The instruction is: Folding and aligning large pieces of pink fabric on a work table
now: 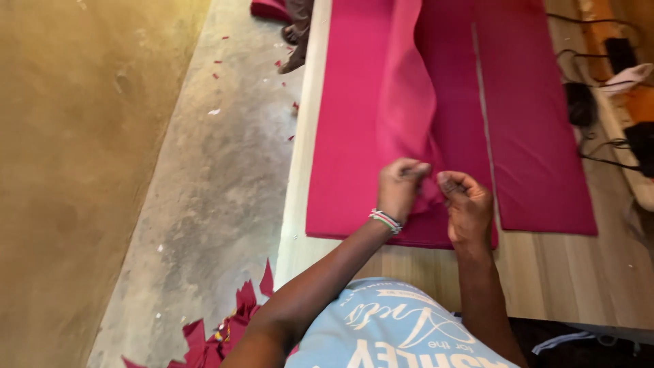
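— What have your hands got?
— My left hand and right hand both pinch the raised fold of pink cloth.
— Where's it lying?
— On the wooden table, stretching far from me.

Magenta cloth under my hands is matt woven fabric, soft, no sheen; the raised fold looks limp and smooth. My left hand and right hand pinch that same cloth. Table is pale wood-grain board, smooth, slight satin. Floor is rough grey concrete, dusty. Cloth scraps matt, ragged-edged. Wristband looks beaded.
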